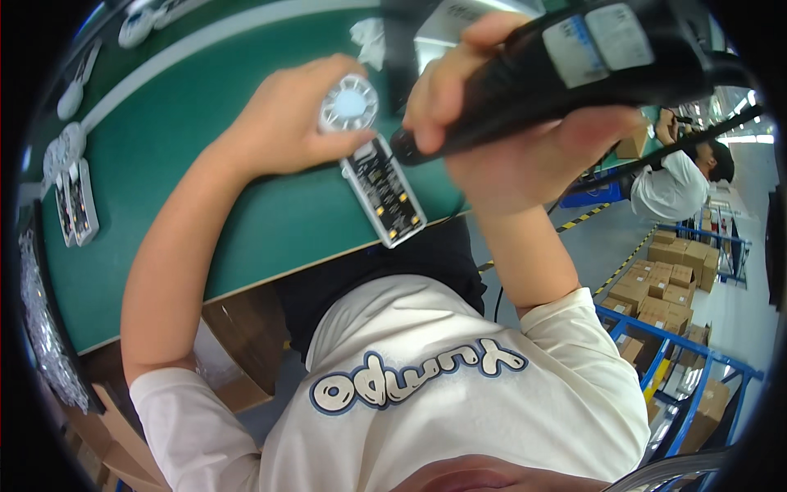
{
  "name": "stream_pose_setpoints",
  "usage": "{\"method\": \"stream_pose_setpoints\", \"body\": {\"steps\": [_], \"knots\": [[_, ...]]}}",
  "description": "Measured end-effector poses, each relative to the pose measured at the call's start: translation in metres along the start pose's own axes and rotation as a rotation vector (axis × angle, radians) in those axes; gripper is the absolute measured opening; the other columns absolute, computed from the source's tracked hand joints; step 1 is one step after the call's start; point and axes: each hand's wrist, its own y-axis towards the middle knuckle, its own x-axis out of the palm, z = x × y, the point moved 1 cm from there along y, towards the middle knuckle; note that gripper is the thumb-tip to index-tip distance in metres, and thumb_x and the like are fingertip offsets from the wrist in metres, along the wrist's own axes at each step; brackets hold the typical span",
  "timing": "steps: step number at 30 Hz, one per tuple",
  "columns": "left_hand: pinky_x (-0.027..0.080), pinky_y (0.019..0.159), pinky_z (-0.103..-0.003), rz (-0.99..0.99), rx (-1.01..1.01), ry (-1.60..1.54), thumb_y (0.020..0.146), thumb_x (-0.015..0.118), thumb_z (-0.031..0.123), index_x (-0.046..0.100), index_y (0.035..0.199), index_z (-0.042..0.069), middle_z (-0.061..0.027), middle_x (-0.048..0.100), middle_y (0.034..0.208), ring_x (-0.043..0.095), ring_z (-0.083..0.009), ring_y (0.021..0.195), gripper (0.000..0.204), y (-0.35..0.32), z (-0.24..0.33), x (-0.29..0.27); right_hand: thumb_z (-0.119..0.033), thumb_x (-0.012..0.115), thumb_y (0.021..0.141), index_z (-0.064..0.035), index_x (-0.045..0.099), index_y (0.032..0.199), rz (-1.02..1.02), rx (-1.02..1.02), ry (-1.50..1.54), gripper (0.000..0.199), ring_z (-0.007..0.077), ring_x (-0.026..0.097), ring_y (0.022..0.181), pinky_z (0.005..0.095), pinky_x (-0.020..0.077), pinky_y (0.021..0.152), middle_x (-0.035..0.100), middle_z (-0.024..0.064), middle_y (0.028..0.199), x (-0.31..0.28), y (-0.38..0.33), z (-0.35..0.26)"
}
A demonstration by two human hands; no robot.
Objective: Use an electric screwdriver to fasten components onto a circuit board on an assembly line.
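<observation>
I see my left hand (283,123) pinching the small white fan unit (373,156) on the green tabletop (205,189); my right hand (508,123) wraps the black electric screwdriver (574,66), tip at its board. Fastening looks underway, unfinished.

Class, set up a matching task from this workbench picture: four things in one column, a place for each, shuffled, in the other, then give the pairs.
Things:
1. black power screwdriver
2. small white fan part with circuit board
3. spare white fan units
4. stacked cardboard boxes

Places:
A. blue racks on the floor
B. far left of the green mat
C. in the right hand
D. under the left hand

Pairs: 1-C, 2-D, 3-B, 4-A
</observation>
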Motion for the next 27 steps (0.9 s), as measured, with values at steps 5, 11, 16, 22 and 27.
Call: {"method": "stream_pose_setpoints", "body": {"steps": [5, 11, 16, 22, 27], "knots": [[0.053, 0.080, -0.040, -0.056, -0.117, -0.056, 0.071, 0.079, 0.029, 0.058, 0.119, 0.004, -0.0177, 0.068, 0.101, 0.067, -0.0368, 0.093, 0.058, 0.001, 0.007, -0.003, -0.095, 0.033, 0.077, -0.0009, 0.054, 0.125, 0.054, -0.396, -0.375, 0.108, 0.0246, 0.063, 0.063, 0.0380, 0.0526, 0.061, 0.066, 0.0141, 0.081, -0.025, 0.009, -0.065], [0.053, 0.080, -0.040, -0.018, -0.074, 0.000, 0.072, 0.078, 0.030, 0.058, 0.118, 0.004, -0.0176, 0.068, 0.101, 0.067, -0.0371, 0.092, 0.057, -0.001, 0.001, -0.003, -0.093, 0.034, 0.080, -0.0008, 0.055, 0.127, 0.093, -0.451, -0.467, 0.105, 0.0250, 0.064, 0.064, 0.0381, 0.0528, 0.062, 0.067, 0.0138, 0.083, -0.057, 0.019, -0.058], [0.053, 0.080, -0.040, -0.002, -0.111, 0.026, 0.073, 0.078, 0.031, 0.058, 0.118, 0.005, -0.0178, 0.068, 0.101, 0.067, -0.0375, 0.091, 0.056, -0.006, -0.004, -0.002, -0.092, 0.035, 0.080, -0.0002, 0.051, 0.133, -0.004, -0.253, -0.283, 0.107, 0.0254, 0.064, 0.068, 0.0394, 0.0518, 0.064, 0.067, 0.0131, 0.089, -0.040, 0.010, -0.050], [0.053, 0.079, -0.041, 0.007, -0.075, 0.041, 0.074, 0.078, 0.032, 0.059, 0.118, 0.006, -0.0176, 0.068, 0.102, 0.067, -0.0375, 0.091, 0.055, 0.000, -0.006, 0.000, -0.094, 0.037, 0.079, 0.0003, 0.044, 0.142, -0.005, -0.110, -0.213, 0.113, 0.0248, 0.063, 0.071, 0.0404, 0.0503, 0.067, 0.066, 0.0129, 0.094, 0.018, -0.009, -0.032], [0.053, 0.078, -0.041, 0.075, -0.029, 0.078, 0.074, 0.077, 0.031, 0.059, 0.118, 0.005, -0.0166, 0.068, 0.101, 0.067, -0.0367, 0.090, 0.054, -0.003, -0.009, 0.001, -0.095, 0.038, 0.077, 0.0013, 0.038, 0.145, -0.015, -0.090, -0.081, 0.117, 0.0242, 0.062, 0.071, 0.0402, 0.0496, 0.066, 0.064, 0.0134, 0.095, 0.036, -0.004, -0.006]]}}
